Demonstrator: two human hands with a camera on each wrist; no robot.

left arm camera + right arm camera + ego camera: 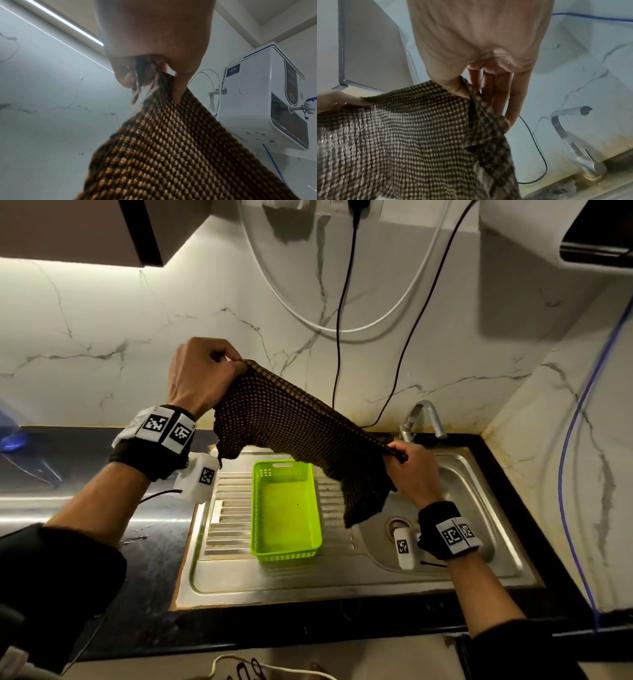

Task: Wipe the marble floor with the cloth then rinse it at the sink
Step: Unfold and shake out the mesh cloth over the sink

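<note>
A dark brown woven cloth (294, 433) is stretched out in the air above the steel sink (479, 494). My left hand (205, 371) grips its upper left corner, raised high in front of the marble wall. My right hand (411, 463) pinches the opposite corner, lower, just in front of the tap (421, 419). In the left wrist view the cloth (171, 148) hangs from my curled fingers (178, 86). In the right wrist view my thumb (453, 86) presses the cloth (411, 135) against my fingers (513, 97). No water runs from the tap (565, 128).
A bright green plastic basket (286, 511) sits on the sink's ribbed drainboard (226, 525) under the cloth. A black cable (342, 337) and white hose (308, 316) hang on the marble wall. A white water purifier (267, 94) is mounted at the right. Dark countertop (68, 474) lies left.
</note>
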